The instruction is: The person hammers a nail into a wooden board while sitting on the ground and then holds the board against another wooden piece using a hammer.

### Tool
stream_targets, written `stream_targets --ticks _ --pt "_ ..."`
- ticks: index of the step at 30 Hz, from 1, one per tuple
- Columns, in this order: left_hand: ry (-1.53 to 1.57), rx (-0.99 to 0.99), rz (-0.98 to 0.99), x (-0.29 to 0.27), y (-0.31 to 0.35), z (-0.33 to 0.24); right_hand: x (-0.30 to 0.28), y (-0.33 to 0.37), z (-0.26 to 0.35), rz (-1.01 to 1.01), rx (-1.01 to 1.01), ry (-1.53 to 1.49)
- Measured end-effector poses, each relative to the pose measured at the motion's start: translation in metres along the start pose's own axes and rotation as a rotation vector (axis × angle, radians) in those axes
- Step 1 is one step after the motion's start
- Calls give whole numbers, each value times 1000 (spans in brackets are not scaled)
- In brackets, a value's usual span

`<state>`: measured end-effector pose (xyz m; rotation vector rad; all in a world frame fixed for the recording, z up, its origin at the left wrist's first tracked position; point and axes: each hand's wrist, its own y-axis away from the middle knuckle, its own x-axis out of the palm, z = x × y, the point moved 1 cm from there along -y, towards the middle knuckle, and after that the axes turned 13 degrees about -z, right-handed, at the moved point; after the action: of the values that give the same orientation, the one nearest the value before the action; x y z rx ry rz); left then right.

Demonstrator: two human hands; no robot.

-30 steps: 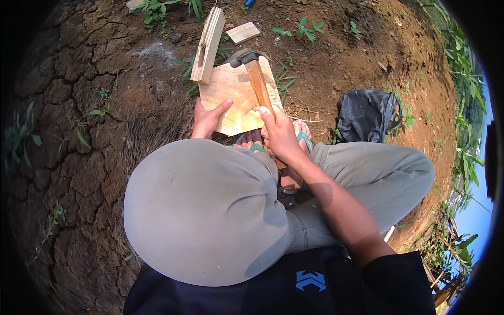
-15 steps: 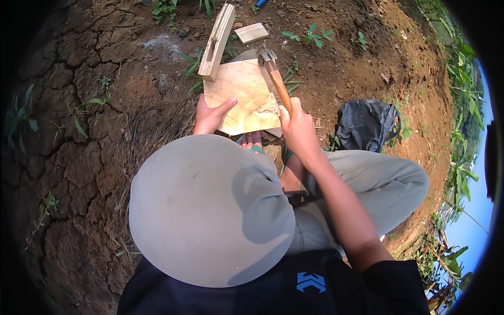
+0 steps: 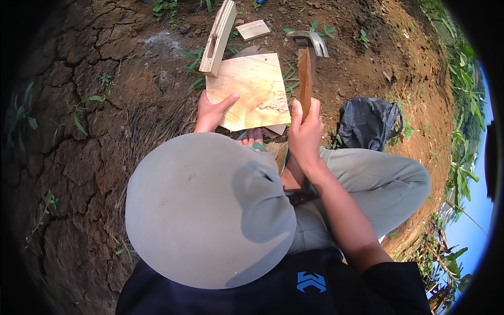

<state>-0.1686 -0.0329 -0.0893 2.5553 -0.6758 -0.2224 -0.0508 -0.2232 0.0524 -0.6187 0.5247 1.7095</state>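
A flat, pale wooden board [image 3: 247, 92] lies tilted in front of my feet. My left hand [image 3: 213, 110] grips its left edge, thumb on top and the fingers hidden beneath. My right hand [image 3: 305, 128] is wrapped round the wooden handle of a claw hammer [image 3: 305, 79]. The hammer stands raised to the right of the board, its metal head and claw at the top, apart from the wood. Against the board's upper left corner rests a thick wooden block [image 3: 218, 39] with a slot cut in it.
Beyond the board lies a small wood offcut [image 3: 253, 30]. A black plastic bag [image 3: 367, 123] sits on the soil to the right, near my bent knee [image 3: 404, 176]. Cracked brown earth [image 3: 63, 157] with small weeds spreads on the left.
The hammer has lifted off the board's upper right corner and swung right, its head now clear of the wood. My left hand keeps its grip; the board has shifted slightly.
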Motion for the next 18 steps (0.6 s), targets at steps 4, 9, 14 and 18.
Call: stream_targets --ticks 4,9,14,18 --pt "59 -6 -11 8 5 -4 14 -20 -28 159 -16 205" --pt "29 -9 -22 10 3 -3 0 -17 -11 47 32 82" --pt "41 -38 15 11 5 -19 3 -27 -13 140 -49 158" --pt "8 -43 -19 13 7 -20 0 -19 -10 106 -49 135"
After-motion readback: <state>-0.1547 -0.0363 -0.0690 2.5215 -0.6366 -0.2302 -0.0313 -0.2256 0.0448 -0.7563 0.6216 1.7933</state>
